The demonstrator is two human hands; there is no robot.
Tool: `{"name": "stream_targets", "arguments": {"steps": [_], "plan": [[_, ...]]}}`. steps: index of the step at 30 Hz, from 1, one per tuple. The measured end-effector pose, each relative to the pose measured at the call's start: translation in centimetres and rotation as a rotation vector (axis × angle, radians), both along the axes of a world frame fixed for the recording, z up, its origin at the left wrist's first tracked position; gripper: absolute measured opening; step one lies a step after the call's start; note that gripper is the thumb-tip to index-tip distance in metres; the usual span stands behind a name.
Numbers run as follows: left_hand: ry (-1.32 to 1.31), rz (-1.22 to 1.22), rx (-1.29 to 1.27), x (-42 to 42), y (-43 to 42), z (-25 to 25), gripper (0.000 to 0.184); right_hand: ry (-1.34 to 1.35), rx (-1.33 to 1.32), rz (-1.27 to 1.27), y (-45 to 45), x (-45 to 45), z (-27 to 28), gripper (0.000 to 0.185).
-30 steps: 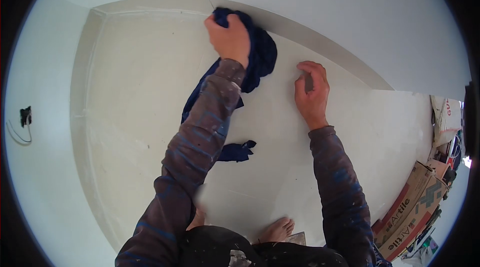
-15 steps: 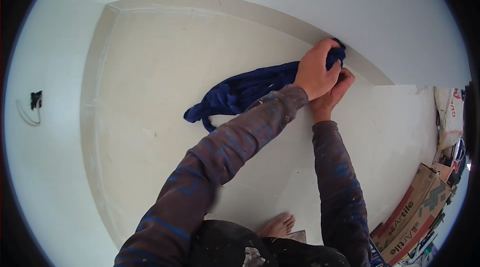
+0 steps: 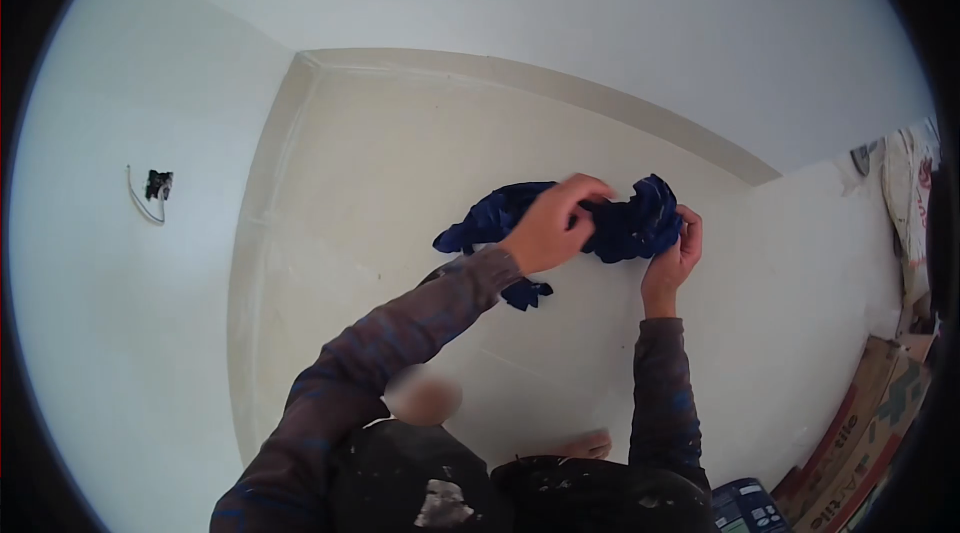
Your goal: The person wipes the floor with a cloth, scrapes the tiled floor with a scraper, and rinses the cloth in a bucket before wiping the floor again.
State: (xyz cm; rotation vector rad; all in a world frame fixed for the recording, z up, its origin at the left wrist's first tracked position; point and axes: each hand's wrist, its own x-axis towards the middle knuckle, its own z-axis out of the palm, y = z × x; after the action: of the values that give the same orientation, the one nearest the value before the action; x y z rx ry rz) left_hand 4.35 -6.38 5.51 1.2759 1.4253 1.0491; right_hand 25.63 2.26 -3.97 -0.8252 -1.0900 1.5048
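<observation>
Left hand [image 3: 545, 228] curls over the navy cloth [image 3: 645, 218], its hold unclear, while the right hand [image 3: 678, 258] pinches the bunched end between them; gathering in the loose tail [image 3: 475, 225] beyond the left hand would likely keep the bunch even.

left hand [image 3: 548, 229] and right hand [image 3: 682, 251] out front, fingers bent

the left arm [image 3: 400, 343] slants forward and across toward the right, its wrist [image 3: 503, 263] almost in line with the forearm. the back of the left hand faces up, its fingers arched, the thumb apart from them, the fingertips slightly blurred. the right arm [image 3: 663, 403] points nearly straight ahead, its wrist [image 3: 660, 303] bare past the cuff. the right hand's fingers curl inward, pinched close. the two hands are near each other, not touching.
</observation>
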Motion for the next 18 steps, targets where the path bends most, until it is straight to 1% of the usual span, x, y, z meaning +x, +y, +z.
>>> {"name": "stream_targets", "arguments": {"steps": [1, 2, 3, 4, 5, 6, 7, 8, 9, 10, 11, 12, 13, 14, 15, 16, 17, 18], "plan": [[0.370, 0.064, 0.075, -0.3, -1.9, 0.4, 0.054, 0.000, -0.003, -0.014, -0.7, 0.5, 0.6, 0.021], [0.737, 0.132, 0.154, -0.8, -3.7, 0.7, 0.053, 0.090, -0.027, 0.010, -1.3, 1.1, 1.3, 0.018], [0.858, 0.144, 0.143, -1.5, -5.3, 0.5, 0.050, 0.175, -0.050, 0.036, -1.9, 1.8, 1.9, 0.015], [0.972, 0.161, 0.131, -1.9, -7.0, 0.0, 0.047, 0.161, -0.051, 0.033, -2.6, 2.7, 2.1, 0.015], [0.957, 0.163, 0.140, -2.7, -8.5, -0.3, 0.047, 0.125, 0.015, 0.051, -2.9, 3.6, 2.5, 0.017], [0.987, 0.091, 0.056, -3.6, -9.8, -0.5, 0.047, 0.093, 0.086, 0.068, -2.8, 4.3, 2.8, 0.019], [1.017, 0.015, -0.032, -3.9, -10.6, -0.4, 0.046, 0.085, 0.097, 0.063, -2.9, 5.3, 2.7, 0.019], [1.013, 0.017, -0.021, -3.9, -10.9, -0.6, 0.046, -0.054, 0.086, 0.097, -2.6, 6.5, 2.3, 0.023], [0.983, -0.029, -0.085, -3.9, -11.2, -0.6, 0.046, -0.190, 0.074, 0.133, -2.1, 7.8, 1.8, 0.027], [0.955, -0.078, -0.153, -3.8, -11.7, -0.5, 0.045, -0.190, 0.077, 0.134, -1.1, 9.5, 0.9, 0.027], [0.960, -0.073, -0.155, -3.4, -12.3, -0.2, 0.045, -0.351, 0.026, 0.235, 0.2, 11.4, -0.3, 0.033], [0.954, -0.144, -0.185, -2.6, -12.8, 0.2, 0.049, -0.504, -0.022, 0.344, 0.7, 11.7, -1.0, 0.038], [0.952, -0.209, -0.220, -2.0, -13.4, 0.6, 0.052, -0.486, -0.015, 0.363, 0.2, 10.5, 1.2, 0.038], [0.971, -0.192, -0.238, -1.8, -14.4, 0.7, 0.052, -0.632, 0.087, 0.185, -0.7, 9.9, 3.7, 0.041], [1.032, -0.204, -0.120, -1.6, -15.5, 0.6, 0.055, -0.773, 0.181, -0.001, -2.1, 9.0, 5.8, 0.044], [1.090, -0.225, -0.002, -1.5, -16.2, 1.0, 0.059, -0.753, 0.170, 0.014, -3.4, 8.0, 6.3, 0.044], [1.206, -0.287, -0.064, -1.4, -16.8, 1.3, 0.068, -0.863, 0.379, -0.013, -4.6, 7.2, 6.7, 0.045], [1.216, -0.290, -0.081, -1.6, -17.5, 1.6, 0.068, -0.973, 0.592, -0.045, -5.7, 6.7, 6.9, 0.048]]}}
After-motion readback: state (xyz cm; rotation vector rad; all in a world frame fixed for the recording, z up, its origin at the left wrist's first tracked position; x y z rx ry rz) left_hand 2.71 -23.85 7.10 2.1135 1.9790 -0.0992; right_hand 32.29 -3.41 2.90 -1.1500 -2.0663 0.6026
